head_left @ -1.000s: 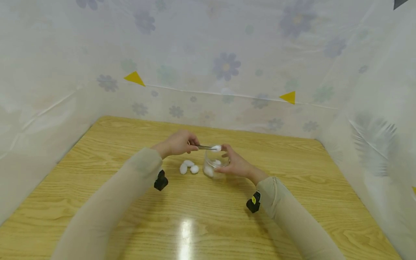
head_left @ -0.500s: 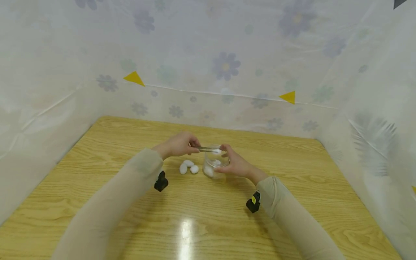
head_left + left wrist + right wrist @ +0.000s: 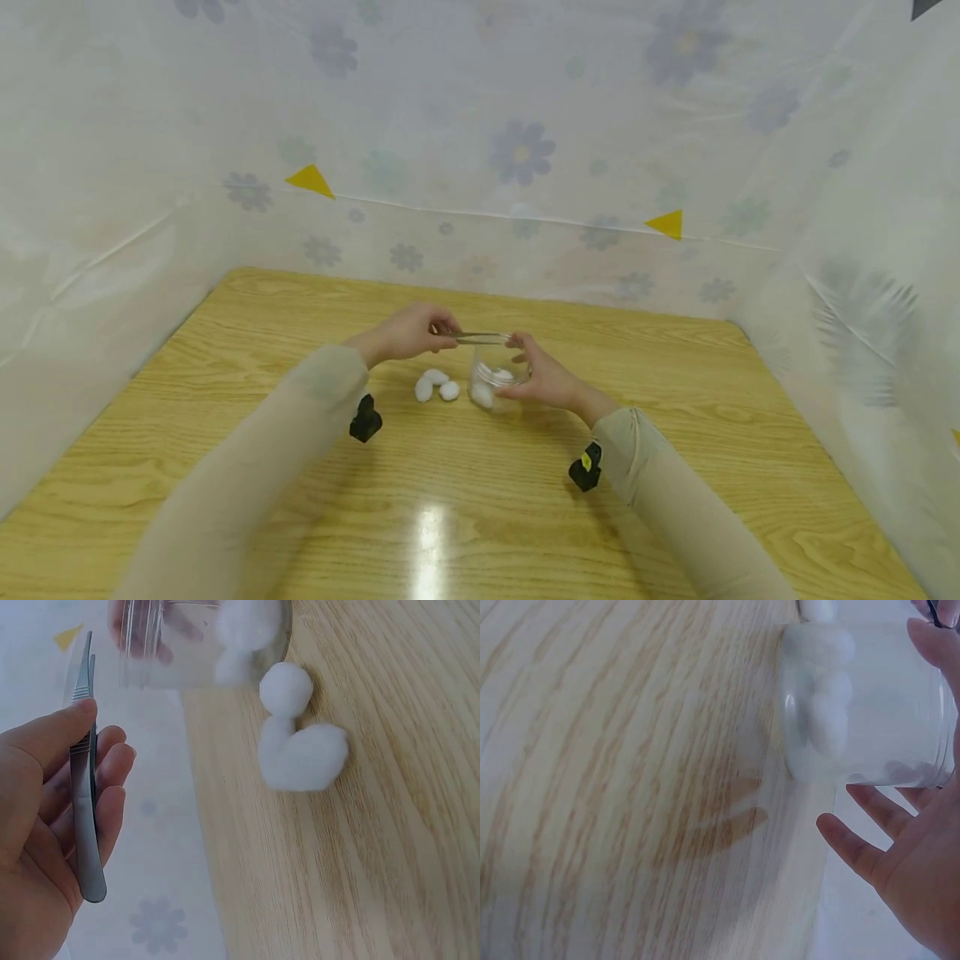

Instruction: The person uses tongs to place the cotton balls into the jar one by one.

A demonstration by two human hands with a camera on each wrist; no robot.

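Observation:
My left hand pinches metal tweezers between thumb and fingers. Their tips lie close together with no cotton between them, level with the rim of a clear jar. Around the upright jar, my right hand has its thumb on the near side and fingers by the rim; it steadies the jar on the table. Several white cotton balls lie at the jar's bottom. Left of the jar, a small group of cotton balls rests on the wood, touching one another.
The wooden table reaches back to a flower-patterned sheet hanging behind and at both sides. Yellow triangles mark the sheet. A black camera sits at each wrist.
A cotton ball held in the tweezers over the jar has been let go and dropped inside. The tweezers opened, then came back together and rose slightly. My right hand stays put.

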